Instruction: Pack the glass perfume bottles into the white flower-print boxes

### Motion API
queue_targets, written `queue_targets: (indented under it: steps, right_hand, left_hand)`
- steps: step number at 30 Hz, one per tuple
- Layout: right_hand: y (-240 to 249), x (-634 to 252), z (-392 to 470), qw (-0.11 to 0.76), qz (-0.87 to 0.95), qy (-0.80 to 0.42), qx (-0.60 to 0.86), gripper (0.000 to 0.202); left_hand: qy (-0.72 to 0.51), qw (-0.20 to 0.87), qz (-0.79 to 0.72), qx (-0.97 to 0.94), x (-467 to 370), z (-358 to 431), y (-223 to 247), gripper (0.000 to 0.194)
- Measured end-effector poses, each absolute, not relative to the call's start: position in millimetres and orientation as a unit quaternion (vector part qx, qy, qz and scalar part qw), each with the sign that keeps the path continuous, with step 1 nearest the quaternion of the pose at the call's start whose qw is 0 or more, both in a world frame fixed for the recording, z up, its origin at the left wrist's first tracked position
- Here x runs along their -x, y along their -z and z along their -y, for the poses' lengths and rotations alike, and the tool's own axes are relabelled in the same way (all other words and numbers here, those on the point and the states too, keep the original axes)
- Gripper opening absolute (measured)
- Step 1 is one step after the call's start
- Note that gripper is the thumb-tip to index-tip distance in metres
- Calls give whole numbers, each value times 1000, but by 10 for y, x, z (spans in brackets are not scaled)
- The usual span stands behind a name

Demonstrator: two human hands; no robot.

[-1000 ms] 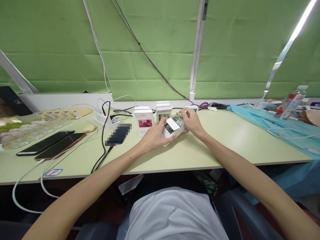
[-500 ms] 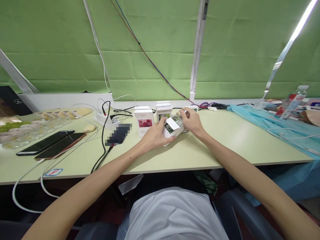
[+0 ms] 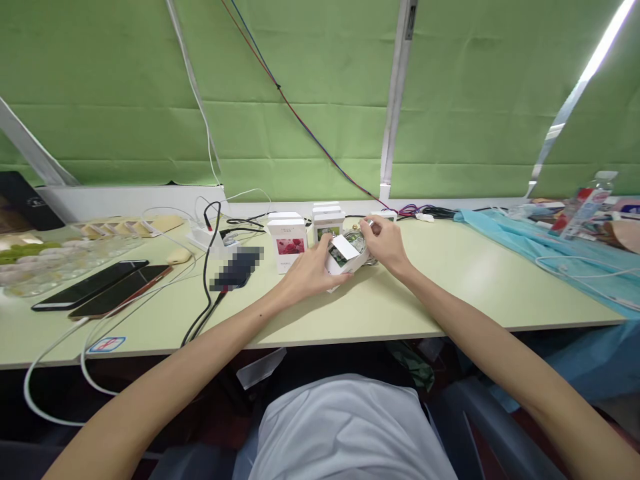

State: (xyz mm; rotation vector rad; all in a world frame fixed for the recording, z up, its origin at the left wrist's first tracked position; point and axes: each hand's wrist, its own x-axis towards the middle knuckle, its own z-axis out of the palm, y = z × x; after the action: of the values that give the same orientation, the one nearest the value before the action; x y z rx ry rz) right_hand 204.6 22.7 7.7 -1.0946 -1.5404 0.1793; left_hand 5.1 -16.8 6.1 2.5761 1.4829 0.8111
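Note:
My left hand point(image 3: 306, 270) grips a small white carton point(image 3: 342, 257) lying on its side with its end flap open, on the pale green table point(image 3: 450, 293). My right hand point(image 3: 384, 244) pinches a clear glass bottle point(image 3: 358, 241) with a gold cap at the carton's open mouth; how far the bottle sits inside is hidden by my fingers. Just behind stand two upright white cartons, one with a pink flower picture point(image 3: 289, 245) and one with a green picture point(image 3: 327, 227).
Two dark phones point(image 3: 100, 288) lie at the left beside clear trays point(image 3: 55, 261). A white power strip point(image 3: 213, 239) with black and white cables and a blurred phone point(image 3: 237, 268) sit left of centre. A blue cloth point(image 3: 540, 243) and bottle point(image 3: 585, 203) crowd the right end.
Almost nothing has moved; my right hand's fingers shifted slightly at the bottle's cap.

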Motion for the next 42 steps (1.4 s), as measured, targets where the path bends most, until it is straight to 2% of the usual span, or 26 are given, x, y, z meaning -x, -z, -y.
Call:
queue_targets:
  steps: [42]
  right_hand:
    - [-104,-2044,-187,544,677,-97,486,27]
  left_hand:
    - [-268,47,-481,-834,-57,173,-58,78]
